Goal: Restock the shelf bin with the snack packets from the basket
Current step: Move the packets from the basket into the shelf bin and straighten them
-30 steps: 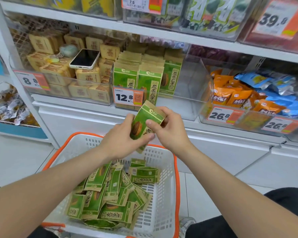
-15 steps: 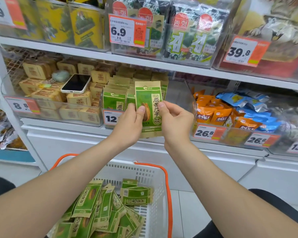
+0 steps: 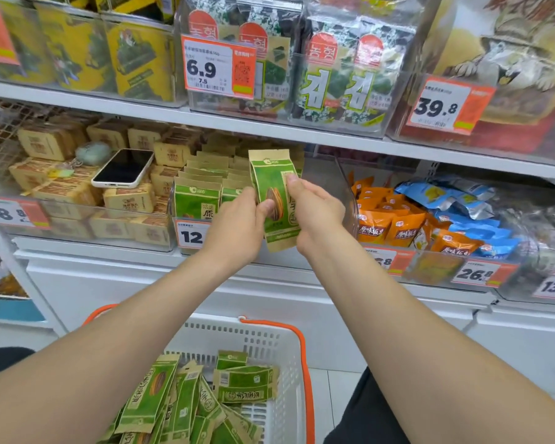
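I hold a green and tan snack packet point(image 3: 274, 187) upright between both hands, right in front of the clear shelf bin point(image 3: 342, 190). My left hand point(image 3: 237, 225) grips its left edge and my right hand point(image 3: 314, 213) grips its right edge. Inside the bin, rows of matching green packets point(image 3: 197, 200) stand on the left side; the right side looks bare. Below, the white basket with an orange rim point(image 3: 279, 350) holds several more green packets point(image 3: 186, 402) lying in a loose heap.
A phone point(image 3: 124, 168) lies on tan boxes point(image 3: 129, 197) in the bin to the left. Orange packets point(image 3: 391, 222) and blue packets point(image 3: 446, 193) fill the bin to the right. The shelf above carries seaweed packs point(image 3: 334, 72). Price tags point(image 3: 191, 233) line the shelf front.
Both hands lifted the packet out of the basket and up to the bin front, turning it upright. The view tilted upward and closer to the shelf.
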`<state>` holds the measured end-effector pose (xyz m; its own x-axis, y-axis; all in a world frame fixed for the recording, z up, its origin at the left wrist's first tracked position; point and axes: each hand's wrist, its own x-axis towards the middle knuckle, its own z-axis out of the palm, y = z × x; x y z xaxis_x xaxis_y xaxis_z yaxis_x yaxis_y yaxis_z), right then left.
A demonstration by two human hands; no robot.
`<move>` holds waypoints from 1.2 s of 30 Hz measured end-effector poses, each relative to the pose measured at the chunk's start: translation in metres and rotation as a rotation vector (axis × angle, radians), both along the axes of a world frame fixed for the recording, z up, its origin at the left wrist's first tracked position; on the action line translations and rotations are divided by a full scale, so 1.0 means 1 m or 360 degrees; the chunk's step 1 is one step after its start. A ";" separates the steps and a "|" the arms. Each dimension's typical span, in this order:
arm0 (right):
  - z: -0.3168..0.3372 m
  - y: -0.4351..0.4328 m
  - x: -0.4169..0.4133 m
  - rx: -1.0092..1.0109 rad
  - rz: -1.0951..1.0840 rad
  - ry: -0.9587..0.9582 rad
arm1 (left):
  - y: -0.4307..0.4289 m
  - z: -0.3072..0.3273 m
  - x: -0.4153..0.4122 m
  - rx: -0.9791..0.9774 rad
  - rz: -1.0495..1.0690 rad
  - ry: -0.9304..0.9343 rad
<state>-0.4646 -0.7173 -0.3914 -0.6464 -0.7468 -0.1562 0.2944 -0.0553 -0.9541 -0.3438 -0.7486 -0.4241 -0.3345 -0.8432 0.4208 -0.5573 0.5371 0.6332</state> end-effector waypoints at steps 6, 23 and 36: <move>0.003 -0.016 -0.013 0.0079 0.0000 -0.0050 | -0.002 0.004 0.007 -0.0232 0.0127 -0.0303; -0.022 -0.072 -0.048 0.0325 -0.0215 0.0851 | -0.020 -0.019 0.023 -0.0692 0.0360 -0.0900; -0.030 -0.079 -0.040 0.0640 0.0072 0.1222 | -0.019 -0.020 0.023 -0.0703 0.0345 -0.0924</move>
